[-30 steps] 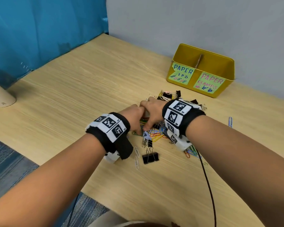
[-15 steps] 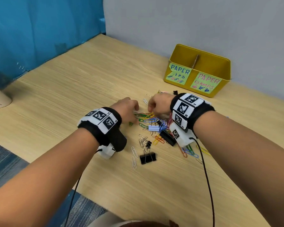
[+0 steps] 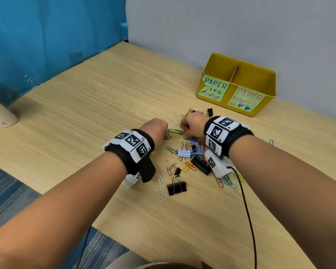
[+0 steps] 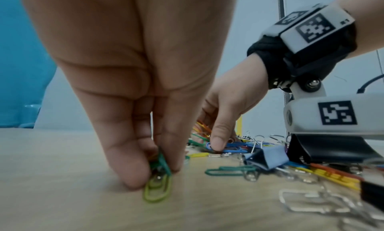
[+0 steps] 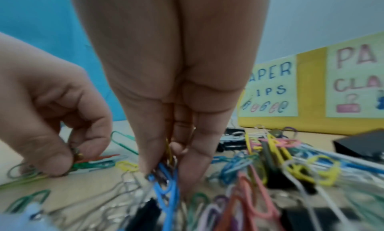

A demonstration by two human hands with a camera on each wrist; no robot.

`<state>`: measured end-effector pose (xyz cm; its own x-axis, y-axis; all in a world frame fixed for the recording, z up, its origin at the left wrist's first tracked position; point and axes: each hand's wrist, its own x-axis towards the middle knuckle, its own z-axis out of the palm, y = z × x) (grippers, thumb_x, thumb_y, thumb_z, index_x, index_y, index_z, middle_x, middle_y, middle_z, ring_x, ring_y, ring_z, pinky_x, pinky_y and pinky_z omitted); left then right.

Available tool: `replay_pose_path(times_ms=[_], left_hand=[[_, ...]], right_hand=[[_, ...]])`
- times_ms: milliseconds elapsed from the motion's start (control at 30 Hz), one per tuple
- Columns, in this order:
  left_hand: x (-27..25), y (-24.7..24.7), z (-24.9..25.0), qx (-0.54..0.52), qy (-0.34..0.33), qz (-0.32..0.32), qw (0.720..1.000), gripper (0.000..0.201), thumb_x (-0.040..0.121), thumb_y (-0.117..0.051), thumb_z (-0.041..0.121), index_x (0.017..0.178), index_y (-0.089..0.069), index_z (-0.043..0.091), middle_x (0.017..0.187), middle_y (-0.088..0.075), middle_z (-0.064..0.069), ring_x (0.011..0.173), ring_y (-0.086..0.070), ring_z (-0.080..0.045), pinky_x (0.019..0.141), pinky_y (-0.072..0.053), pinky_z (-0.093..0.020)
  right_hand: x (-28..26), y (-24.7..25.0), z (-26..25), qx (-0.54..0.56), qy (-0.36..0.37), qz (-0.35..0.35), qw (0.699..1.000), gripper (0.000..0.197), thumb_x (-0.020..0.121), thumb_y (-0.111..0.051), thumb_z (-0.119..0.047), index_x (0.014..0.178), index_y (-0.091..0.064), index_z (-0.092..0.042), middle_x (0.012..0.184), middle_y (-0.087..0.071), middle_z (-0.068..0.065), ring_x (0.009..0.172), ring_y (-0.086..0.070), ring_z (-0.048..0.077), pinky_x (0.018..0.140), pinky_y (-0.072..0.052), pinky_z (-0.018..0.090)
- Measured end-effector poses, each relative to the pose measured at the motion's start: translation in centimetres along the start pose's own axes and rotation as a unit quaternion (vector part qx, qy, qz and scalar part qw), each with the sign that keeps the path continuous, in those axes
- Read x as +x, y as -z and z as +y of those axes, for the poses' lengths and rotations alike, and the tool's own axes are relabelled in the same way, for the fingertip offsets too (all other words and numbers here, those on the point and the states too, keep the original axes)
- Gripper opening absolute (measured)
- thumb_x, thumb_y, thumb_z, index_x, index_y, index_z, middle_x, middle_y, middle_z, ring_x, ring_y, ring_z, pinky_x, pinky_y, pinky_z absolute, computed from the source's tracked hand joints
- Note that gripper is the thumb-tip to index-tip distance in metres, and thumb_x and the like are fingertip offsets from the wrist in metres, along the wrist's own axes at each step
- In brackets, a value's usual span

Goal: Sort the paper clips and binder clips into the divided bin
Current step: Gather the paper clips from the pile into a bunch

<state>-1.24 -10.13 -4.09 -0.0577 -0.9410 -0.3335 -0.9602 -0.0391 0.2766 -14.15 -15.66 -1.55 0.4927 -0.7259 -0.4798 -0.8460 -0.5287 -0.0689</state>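
Note:
A heap of coloured paper clips (image 3: 190, 144) and binder clips lies on the wooden table (image 3: 85, 113). My left hand (image 3: 156, 129) is at the heap's left edge and pinches a small bunch of green paper clips (image 4: 159, 180) against the tabletop. My right hand (image 3: 193, 124) is over the heap's far side and pinches a bunch of paper clips, a blue paper clip (image 5: 166, 195) among them. The yellow divided bin (image 3: 239, 82) stands behind the heap, labelled for paper clips on its left half and clamps on its right half.
A black binder clip (image 3: 176, 187) and silver paper clips (image 3: 160, 186) lie near the front of the heap. A pale blue binder clip (image 3: 184, 153) sits mid-heap. A beige round base (image 3: 0, 115) stands at the table's left edge. A black cable (image 3: 246, 210) runs from my right wrist.
Both hands have drawn apart and moved toward the far side of the heap. The clips beneath them are now more spread out and show between the hands.

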Motion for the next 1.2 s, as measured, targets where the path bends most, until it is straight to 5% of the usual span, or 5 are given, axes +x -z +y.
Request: replay_pose_path(times_ms=[233,400,767,1000,1200], left_hand=[[0.8,1.2,0.0,-0.095,0.013,0.023,0.995,0.026,0.089,-0.053,-0.002,0.11,-0.068,0.0,0.118,-0.065,-0.015,0.107,-0.063,-0.03,0.088,-0.048,-0.025],[3.2,3.7,0.2,-0.273,0.016,-0.009,0.962,0.019,0.083,-0.06,-0.01,0.072,-0.066,0.004,0.065,-0.06,-0.005,0.032,-0.058,-0.002,0.051,-0.055,-0.019],[12.4,12.6,9.5,-0.408,-0.044,0.163,0.897,0.027,0.082,-0.064,-0.006,0.063,-0.06,0.013,0.059,-0.056,-0.002,0.04,-0.058,-0.007,0.075,-0.061,-0.036],[13.6,11.4,10.2,-0.249,-0.057,0.183,0.949,0.027,0.086,-0.058,0.006,0.107,-0.073,0.013,0.113,-0.071,-0.008,0.109,-0.064,-0.022,0.096,-0.048,-0.027],[9.0,8.3,6.6,-0.2,-0.088,0.139,0.966,0.022,0.085,-0.061,0.008,0.103,-0.072,0.013,0.09,-0.067,-0.005,0.079,-0.055,-0.015,0.076,-0.042,-0.016]], right_hand=[[-0.8,0.8,4.6,0.332,-0.017,0.054,0.942,0.014,0.083,-0.068,-0.01,0.074,-0.057,-0.01,0.065,-0.058,0.004,0.051,-0.057,0.014,0.056,-0.05,0.027],[-1.9,3.5,7.3,0.491,0.007,0.123,0.862,0.021,0.082,-0.063,0.004,0.07,-0.056,-0.012,0.051,-0.062,-0.002,0.036,-0.057,0.001,0.045,-0.052,0.014],[1.9,11.6,12.7,0.593,-0.106,0.385,0.699,0.03,0.084,-0.062,0.004,0.065,-0.048,-0.015,0.065,-0.053,0.001,0.051,-0.061,0.009,0.043,-0.051,0.017],[4.6,9.9,12.2,0.428,-0.187,0.272,0.841,0.019,0.08,-0.067,-0.014,0.099,-0.068,-0.012,0.105,-0.069,0.012,0.103,-0.064,0.027,0.098,-0.049,0.042],[0.8,7.3,10.3,0.293,-0.122,0.369,0.874,0.027,0.087,-0.057,-0.013,0.112,-0.066,-0.013,0.108,-0.067,0.004,0.095,-0.059,0.013,0.082,-0.044,0.015]])
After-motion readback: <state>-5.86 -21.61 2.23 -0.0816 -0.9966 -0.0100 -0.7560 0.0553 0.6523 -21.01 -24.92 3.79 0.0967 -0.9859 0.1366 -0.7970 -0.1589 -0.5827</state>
